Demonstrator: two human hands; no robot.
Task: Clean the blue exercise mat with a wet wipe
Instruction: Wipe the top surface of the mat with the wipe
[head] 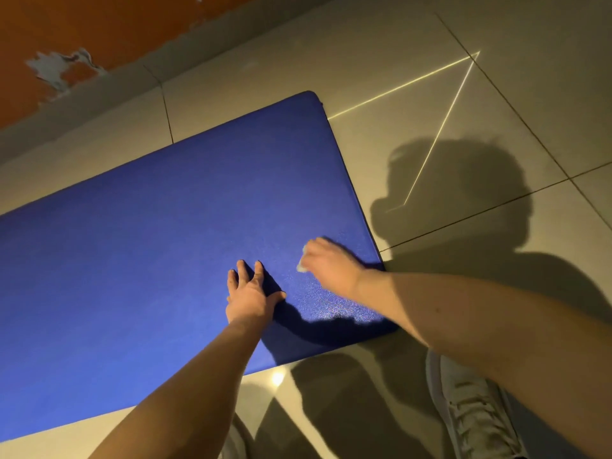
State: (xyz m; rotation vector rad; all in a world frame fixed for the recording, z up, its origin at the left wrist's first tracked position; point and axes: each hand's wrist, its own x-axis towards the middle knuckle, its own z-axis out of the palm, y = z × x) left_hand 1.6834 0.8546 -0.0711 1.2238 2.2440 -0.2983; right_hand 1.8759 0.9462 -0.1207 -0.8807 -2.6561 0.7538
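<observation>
One mat (149,243), blue. One wipe (301,261), white, mostly hidden under a hand. Two hands: left hand (250,294), right hand (326,265). One shoe (470,409) plainly seen; a pale shape (233,442) at the bottom edge may be a second. Two thin light lines (397,89).

I can read nothing here: no words, brand marks or numbers show on the blue mat (149,253), on my white shoe (473,409) or on the floor tiles (430,61).
</observation>
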